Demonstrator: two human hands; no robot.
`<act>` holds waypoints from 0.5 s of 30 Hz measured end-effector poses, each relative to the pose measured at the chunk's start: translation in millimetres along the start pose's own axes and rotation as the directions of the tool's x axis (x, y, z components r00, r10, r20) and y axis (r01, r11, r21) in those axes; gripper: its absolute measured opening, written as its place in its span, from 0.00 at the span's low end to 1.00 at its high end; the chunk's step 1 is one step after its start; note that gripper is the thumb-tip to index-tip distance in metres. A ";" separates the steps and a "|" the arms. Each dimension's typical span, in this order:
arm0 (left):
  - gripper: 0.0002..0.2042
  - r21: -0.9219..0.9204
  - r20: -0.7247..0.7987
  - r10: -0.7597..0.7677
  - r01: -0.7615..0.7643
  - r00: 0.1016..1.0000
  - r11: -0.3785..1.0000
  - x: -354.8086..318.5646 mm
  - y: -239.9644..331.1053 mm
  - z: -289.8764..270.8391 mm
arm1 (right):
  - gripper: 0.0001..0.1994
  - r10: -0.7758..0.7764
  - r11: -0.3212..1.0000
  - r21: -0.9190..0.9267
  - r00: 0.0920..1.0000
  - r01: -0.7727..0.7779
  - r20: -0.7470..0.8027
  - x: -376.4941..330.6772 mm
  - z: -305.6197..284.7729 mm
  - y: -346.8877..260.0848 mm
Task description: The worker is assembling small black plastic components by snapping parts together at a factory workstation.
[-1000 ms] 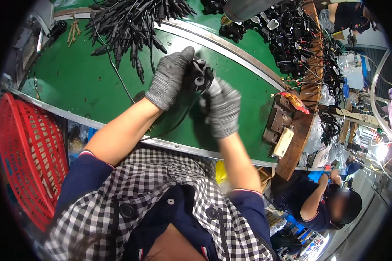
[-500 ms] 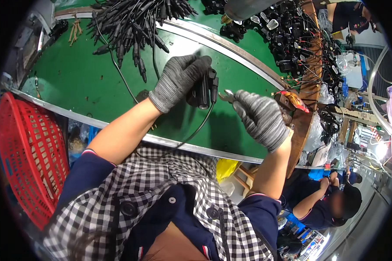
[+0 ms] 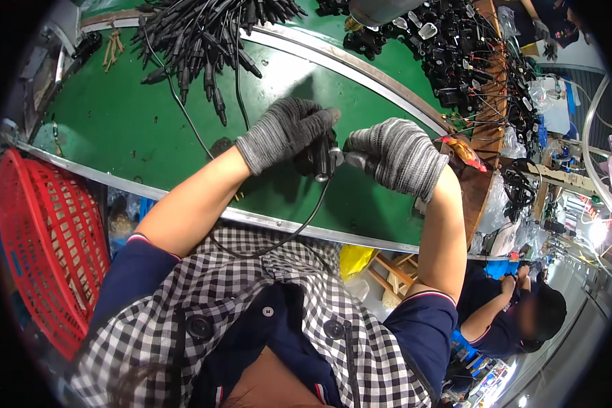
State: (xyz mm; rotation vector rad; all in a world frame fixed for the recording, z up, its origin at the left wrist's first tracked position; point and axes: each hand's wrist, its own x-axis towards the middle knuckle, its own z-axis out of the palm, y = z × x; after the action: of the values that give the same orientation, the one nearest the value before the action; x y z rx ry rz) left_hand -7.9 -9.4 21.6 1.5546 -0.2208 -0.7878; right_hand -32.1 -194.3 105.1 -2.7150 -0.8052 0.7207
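Observation:
My left hand [image 3: 287, 134], in a grey knit glove with dark fingers, is closed around a black cylindrical part [image 3: 313, 163] above the green bench. A black cable [image 3: 313, 215] runs down from this part and loops toward my apron. My right hand [image 3: 400, 158], gloved the same way, pinches a small silver open-end wrench [image 3: 338, 157]. Its jaw meets the cable fitting on the part's right side; most of the handle is hidden in my fingers.
A heap of black cable connectors [image 3: 197, 41] lies at the far left of the green bench [image 3: 115, 122]. Small black wired assemblies [image 3: 449, 61] crowd the far right. A red plastic basket [image 3: 54, 245] stands at left. A co-worker [image 3: 503, 313] sits at lower right.
My right hand has turned and moved left and slightly up, bringing the wrench from beside the part onto its cable fitting. My left hand keeps its grip, with the part shifted slightly downward.

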 end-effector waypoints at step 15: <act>0.15 -0.318 -0.329 0.176 -0.284 0.928 0.905 10.1 -24.2 -8.8 | 0.10 0.578 0.458 0.862 0.665 0.215 -0.473 21.0 103.7 -39.1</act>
State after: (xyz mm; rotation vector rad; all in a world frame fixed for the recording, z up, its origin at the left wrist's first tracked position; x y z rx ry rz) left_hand -2.7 -4.1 -5.0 1.2452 -0.0360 -0.3734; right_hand -87.7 -143.2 21.2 -1.7737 0.1591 -0.0539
